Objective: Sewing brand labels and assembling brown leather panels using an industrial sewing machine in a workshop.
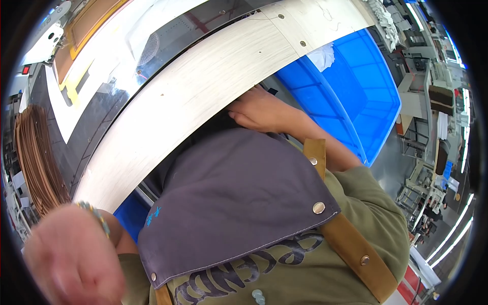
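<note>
My left hand [73, 256] is raised at the lower left, close to the camera and blurred. Its fingers look curled, but the smear hides whether they hold anything. A beaded bracelet [96, 216] circles that wrist. My right hand [259, 109] reaches to the near edge of the pale tabletop [168, 101], above the top of my grey apron [229, 193]. The thumb side shows, while the other fingers are hidden at the table's edge, so what they touch is out of sight.
A large blue bin [376, 86] with white material [322, 57] in it stands right of the table. Brown strips [40, 157] hang at the left. White sheets [109, 58] and an orange-edged board [94, 25] lie on the far side. A white machine part [48, 43] stands at upper left.
</note>
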